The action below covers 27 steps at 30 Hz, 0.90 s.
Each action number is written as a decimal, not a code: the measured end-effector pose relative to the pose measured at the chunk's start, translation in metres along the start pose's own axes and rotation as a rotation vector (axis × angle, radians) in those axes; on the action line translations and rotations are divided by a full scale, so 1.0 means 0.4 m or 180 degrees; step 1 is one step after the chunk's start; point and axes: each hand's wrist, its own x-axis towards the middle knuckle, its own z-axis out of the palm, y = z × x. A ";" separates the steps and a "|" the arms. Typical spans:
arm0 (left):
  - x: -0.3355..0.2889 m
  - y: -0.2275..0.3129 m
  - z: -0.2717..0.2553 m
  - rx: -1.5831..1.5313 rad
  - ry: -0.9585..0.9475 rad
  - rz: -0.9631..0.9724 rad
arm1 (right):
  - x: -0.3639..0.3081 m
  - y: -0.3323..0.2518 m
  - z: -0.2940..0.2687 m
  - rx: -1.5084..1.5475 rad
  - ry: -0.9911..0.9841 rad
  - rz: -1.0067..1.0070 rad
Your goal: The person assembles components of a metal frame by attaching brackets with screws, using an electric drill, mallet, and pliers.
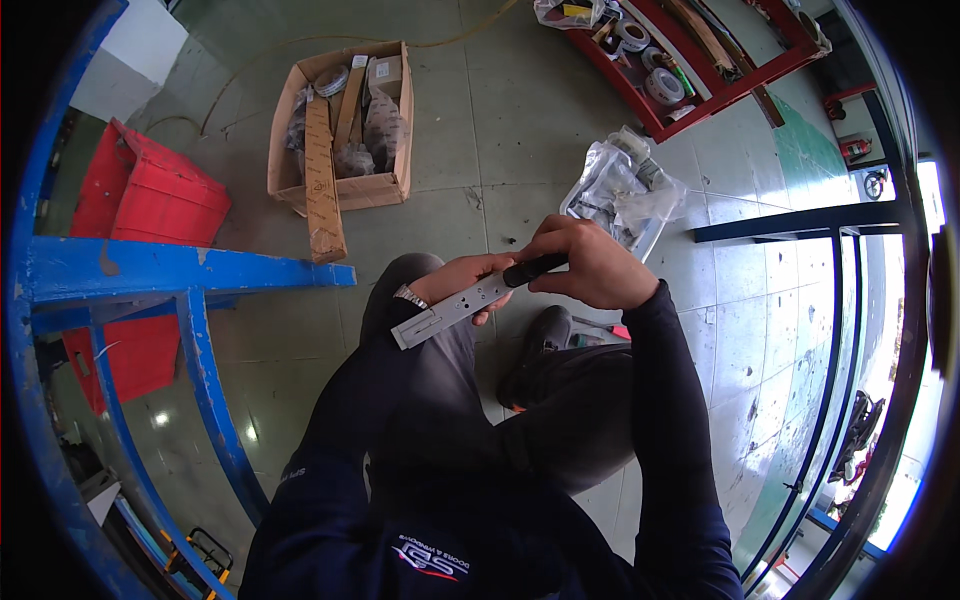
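Above my lap I hold a flat silver metal plate (455, 311) with small holes and a slot-like outline near its lower left end. It slants from my left knee up to the right. My left hand (465, 277), with a watch on its wrist, is closed around the plate from behind, and some fingertips show below its edge. At the plate's upper end is a black piece (532, 270). My right hand (597, 267) grips this black piece, its fingers bent over it. Whether plate and black piece are joined is hidden at the overlap.
An open cardboard box (405, 165) of packed parts stands ahead on the left, a long carton (322, 190) leaning out. Ahead right lies a tray (652, 237) with plastic bags. Blue metal frames (200, 270) flank me. A red rack (640, 110) and red bin (165, 195) stand farther off.
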 end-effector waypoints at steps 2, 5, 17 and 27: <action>-0.001 -0.001 0.000 0.0050 -0.0019 0.0011 | -0.002 -0.005 0.004 -0.0035 -0.0002 -0.0160; -0.002 -0.009 -0.003 0.0175 -0.0042 0.0087 | 0.001 -0.028 0.007 -0.0255 -0.0119 -0.0154; 0.004 -0.004 -0.002 0.0071 0.0013 0.0133 | -0.006 -0.034 0.025 -0.0690 0.0077 0.0138; 0.008 -0.010 -0.032 -0.0284 0.0280 0.0394 | 0.026 -0.063 0.085 -0.0347 0.1000 0.0490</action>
